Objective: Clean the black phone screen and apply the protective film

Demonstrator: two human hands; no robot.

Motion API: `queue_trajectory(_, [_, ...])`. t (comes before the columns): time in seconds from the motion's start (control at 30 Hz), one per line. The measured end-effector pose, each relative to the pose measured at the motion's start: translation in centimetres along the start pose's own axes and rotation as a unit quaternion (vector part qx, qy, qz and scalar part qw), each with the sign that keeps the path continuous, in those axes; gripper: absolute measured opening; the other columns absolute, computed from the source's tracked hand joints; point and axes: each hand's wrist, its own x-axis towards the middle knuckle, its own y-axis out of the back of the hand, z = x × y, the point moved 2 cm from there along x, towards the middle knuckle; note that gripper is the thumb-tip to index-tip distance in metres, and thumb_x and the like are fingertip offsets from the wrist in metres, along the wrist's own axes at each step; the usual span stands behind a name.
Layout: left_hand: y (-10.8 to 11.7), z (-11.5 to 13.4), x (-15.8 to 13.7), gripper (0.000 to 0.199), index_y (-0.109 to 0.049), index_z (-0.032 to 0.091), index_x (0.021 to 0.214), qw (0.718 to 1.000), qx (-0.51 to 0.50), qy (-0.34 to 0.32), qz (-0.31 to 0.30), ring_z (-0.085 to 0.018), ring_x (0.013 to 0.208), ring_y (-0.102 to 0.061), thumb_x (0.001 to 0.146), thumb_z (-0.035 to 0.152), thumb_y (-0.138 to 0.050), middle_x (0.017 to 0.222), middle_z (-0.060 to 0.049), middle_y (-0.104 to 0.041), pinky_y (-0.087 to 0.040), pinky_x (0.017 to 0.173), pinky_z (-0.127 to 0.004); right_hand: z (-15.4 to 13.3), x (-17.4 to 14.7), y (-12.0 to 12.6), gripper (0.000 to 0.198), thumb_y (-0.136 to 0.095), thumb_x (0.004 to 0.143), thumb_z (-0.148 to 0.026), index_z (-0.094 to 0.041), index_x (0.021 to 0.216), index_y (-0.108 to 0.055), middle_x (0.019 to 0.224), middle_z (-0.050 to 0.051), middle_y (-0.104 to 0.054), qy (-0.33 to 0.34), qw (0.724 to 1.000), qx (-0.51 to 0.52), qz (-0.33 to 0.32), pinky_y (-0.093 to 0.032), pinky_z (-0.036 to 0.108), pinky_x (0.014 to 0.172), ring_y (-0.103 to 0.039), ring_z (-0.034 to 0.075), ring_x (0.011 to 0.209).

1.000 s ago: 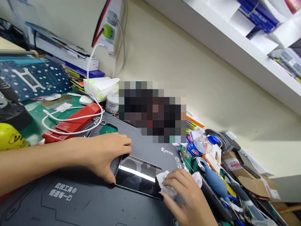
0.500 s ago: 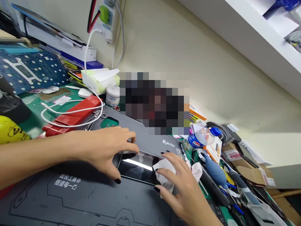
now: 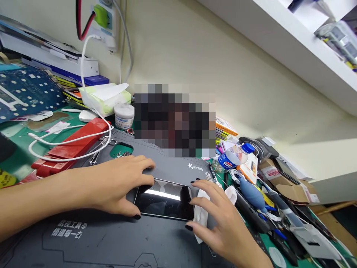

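Note:
A black smartphone, screen up with a bright light streak across it, lies on the dark grey work mat. My left hand grips its left end, thumb at the near long edge and forefinger at the far one. At the other end my right hand is curled, fingertips close to the phone's right edge. A crumpled white tissue sits under those fingers, between thumb and palm. How firmly the right fingers pinch it is partly hidden.
Left of the mat lie a red tool, a white cable and tweezers. Behind stands a white jar near a tissue pack. A bottle, blue air blower and hand tools crowd the right.
The tissue has slid right, off the phone's right end, together with my right hand. My left hand keeps its grip at the left end. The camera view has shifted slightly.

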Motion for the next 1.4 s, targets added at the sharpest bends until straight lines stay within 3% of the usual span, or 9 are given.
queue_trajectory(0.07, [0.2,0.0,0.0,0.038,-0.078,0.023,0.106,1.0,0.007,-0.003,0.007,-0.042,0.126,-0.067,0.076,0.041,-0.091,0.147,-0.017,-0.063,-0.06,0.102,-0.058,-0.2,0.1,-0.2,0.027,-0.086,0.082,-0.031,-0.023,0.107,-0.077,0.137,0.018,-0.073,0.001,1.0,0.005,-0.018,-0.063,0.062,0.099,-0.069,0.041,0.127])
queue_trajectory(0.2, [0.3,-0.1,-0.2,0.027,-0.077,0.022,0.093,1.0,0.024,-0.002,0.011,-0.041,0.121,-0.069,0.078,0.04,-0.09,0.143,-0.016,-0.066,-0.062,0.097,-0.056,0.0,0.1,-0.1,0.024,-0.088,0.081,-0.03,-0.022,0.1,-0.078,0.138,0.019,-0.072,-0.003,1.0,-0.006,-0.029,-0.062,0.065,0.1,-0.067,0.044,0.129])
queue_trajectory(0.47, [0.2,-0.5,-0.3,0.024,-0.077,0.023,0.091,0.998,0.043,-0.025,0.026,-0.039,0.114,-0.072,0.084,0.045,-0.083,0.135,-0.015,-0.071,-0.062,0.091,-0.052,0.8,-0.3,0.0,0.015,-0.086,0.086,-0.032,-0.023,0.094,-0.078,0.14,0.017,-0.071,-0.021,0.999,0.02,-0.041,-0.059,0.061,0.106,-0.066,0.039,0.132])
queue_trajectory(0.83, [-0.2,-1.4,-0.3,0.026,-0.073,0.024,0.085,0.996,0.063,-0.029,0.05,-0.037,0.101,-0.073,0.085,0.05,-0.076,0.126,-0.014,-0.073,-0.059,0.085,-0.051,1.1,0.0,-0.6,0.02,-0.085,0.087,-0.03,-0.02,0.103,-0.076,0.139,0.018,-0.071,-0.059,0.996,0.051,-0.045,-0.06,0.055,0.106,-0.067,0.036,0.131])
queue_trajectory(1.1, [-1.3,-2.4,-0.4,0.03,-0.072,0.026,0.086,0.994,0.035,-0.029,0.095,-0.031,0.096,-0.07,0.083,0.055,-0.076,0.123,-0.01,-0.072,-0.055,0.083,-0.045,1.5,0.1,-1.2,0.02,-0.082,0.09,-0.031,-0.021,0.106,-0.076,0.139,0.017,-0.071,-0.075,0.994,0.059,-0.047,-0.059,0.055,0.107,-0.067,0.035,0.131])
queue_trajectory(1.4, [-1.0,-2.1,-0.4,0.031,-0.073,0.026,0.088,0.995,0.034,-0.026,0.091,-0.032,0.095,-0.07,0.081,0.056,-0.077,0.122,-0.01,-0.072,-0.056,0.084,-0.047,1.6,0.3,-1.6,0.026,-0.078,0.094,-0.033,-0.02,0.116,-0.077,0.143,0.02,-0.068,-0.078,0.994,0.058,-0.059,-0.059,0.06,0.107,-0.066,0.037,0.133])
